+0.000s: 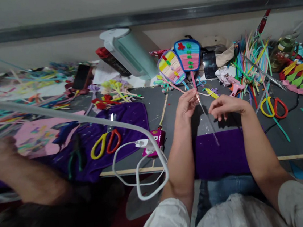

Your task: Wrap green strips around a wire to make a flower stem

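My left hand [188, 104] is closed in a pinch on the upper end of a thin clear stick [207, 118], which slants down to the right over a purple cloth [220, 153]. Just right of the stick, my right hand [227, 106] hangs with loosely bent fingers, somewhat apart, and no object shows in it. Beyond my left hand lie two fan-shaped pipe-cleaner pieces, one blue-edged [188, 55] and one striped yellow and pink [171, 67]. A pink glue gun [236, 86] lies past my right hand, near yellow-and-red scissors [274, 108].
A white cable [145, 132] loops across the left foreground by a magenta power block [158, 138]. A co-worker's arm [29, 171] reaches in from the left. Pipe cleaners [252, 62], a dark phone [209, 64] and a pale green box-like object [131, 54] stand or lie along the back.
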Tool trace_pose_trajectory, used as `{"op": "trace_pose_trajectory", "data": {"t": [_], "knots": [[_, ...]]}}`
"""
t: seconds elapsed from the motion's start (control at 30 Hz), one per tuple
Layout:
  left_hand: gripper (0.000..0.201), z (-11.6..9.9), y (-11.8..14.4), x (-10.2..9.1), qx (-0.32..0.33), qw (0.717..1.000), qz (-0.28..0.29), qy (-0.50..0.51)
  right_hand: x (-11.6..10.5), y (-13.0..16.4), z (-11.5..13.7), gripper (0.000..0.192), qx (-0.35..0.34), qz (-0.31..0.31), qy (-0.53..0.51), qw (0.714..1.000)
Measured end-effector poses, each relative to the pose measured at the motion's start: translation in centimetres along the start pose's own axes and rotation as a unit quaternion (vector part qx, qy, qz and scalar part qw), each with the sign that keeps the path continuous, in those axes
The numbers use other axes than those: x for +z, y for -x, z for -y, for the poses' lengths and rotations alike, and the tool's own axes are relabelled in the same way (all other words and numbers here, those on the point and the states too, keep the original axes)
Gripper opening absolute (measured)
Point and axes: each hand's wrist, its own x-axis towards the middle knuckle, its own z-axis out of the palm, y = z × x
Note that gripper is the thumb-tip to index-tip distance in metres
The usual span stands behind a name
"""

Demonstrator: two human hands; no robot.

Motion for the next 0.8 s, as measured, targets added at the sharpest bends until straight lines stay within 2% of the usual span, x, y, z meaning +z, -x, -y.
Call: {"op": "trace_pose_trajectory", "data": {"t": [0.07,0.13,0.2,0.33,0.5,0.6,0.8], "knots": [[0.019,0.7,0.5,0.9,-0.034,0.998,0.056,-0.024,-0.5,-0.3,-0.2,0.032,-0.057,-0.152,-0.042,0.986],[0.021,1.4,1.0,1.8,-0.066,0.992,0.094,-0.046,-1.0,-0.9,-0.6,0.035,-0.106,-0.296,-0.099,0.944],[0.023,1.9,1.4,2.6,-0.082,0.986,0.132,-0.058,-1.4,-1.5,-1.0,0.037,-0.129,-0.359,-0.148,0.912],[0.026,2.4,2.1,3.4,-0.097,0.976,0.178,-0.086,-1.7,-1.7,-1.4,0.041,-0.125,-0.37,-0.199,0.899],[0.026,2.5,2.5,3.7,-0.099,0.966,0.213,-0.108,-1.9,-1.4,-1.5,0.043,-0.139,-0.329,-0.257,0.898],[0.026,2.4,2.8,3.8,-0.096,0.962,0.226,-0.118,-2.0,-1.3,-1.6,0.04,-0.146,-0.307,-0.27,0.901],[0.033,2.2,3.0,3.9,-0.095,0.961,0.237,-0.11,-1.8,-1.1,-1.1,0.034,-0.146,-0.304,-0.272,0.901]]}}
